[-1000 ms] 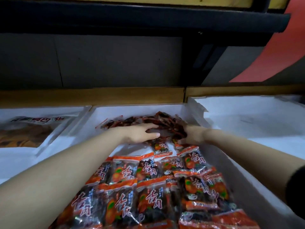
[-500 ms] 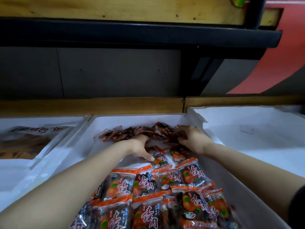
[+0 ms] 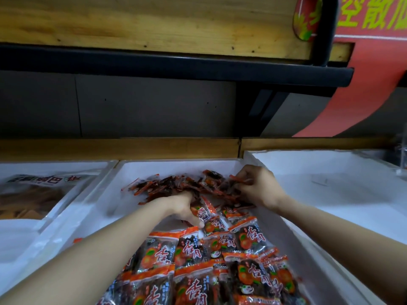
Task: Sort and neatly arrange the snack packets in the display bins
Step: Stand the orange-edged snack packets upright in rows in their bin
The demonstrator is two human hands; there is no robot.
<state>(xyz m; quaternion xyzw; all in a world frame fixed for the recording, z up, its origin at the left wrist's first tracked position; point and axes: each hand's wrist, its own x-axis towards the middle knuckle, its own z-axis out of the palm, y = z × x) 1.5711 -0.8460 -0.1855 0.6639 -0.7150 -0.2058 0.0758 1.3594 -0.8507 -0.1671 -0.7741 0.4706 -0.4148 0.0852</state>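
Three bins: sitting side by side below a dark shelf edge [image 3: 198, 67]; left bin [image 3: 66, 167] holding a large flat bag [image 3: 37, 190], right bin [image 3: 319, 164] showing only white lining.
Middle bin [image 3: 176, 167]: holding all the orange-and-black snack packets [image 3: 253, 236], long axis running away from the body.
Neat rows [image 3: 198, 260]: lying flat and overlapping, labels up, filling the near half.
Loose heap [image 3: 171, 187]: sprawling across the far end, packets pointing every way, some on edge; touching the last neat row.
Right hand [image 3: 257, 188]: reaching into the heap's far right corner, close by the right wall, fingers curled, pinching packets from the pile.
Left hand [image 3: 182, 208]: digging into the heap's near edge, fingers curled under and hidden among packets, thumb pressing a tilted packet [image 3: 206, 211]; grasping, as far as can be judged.
Key relation: heap lying ahead of and between both hands, rows lying behind them toward the body; left hand sitting nearer the last row, so probably leading any pull back.
Step in hand: likely gathering loose packets for laying down as the next row.
Risk: dragging back across the last row, possibly ruffling it.
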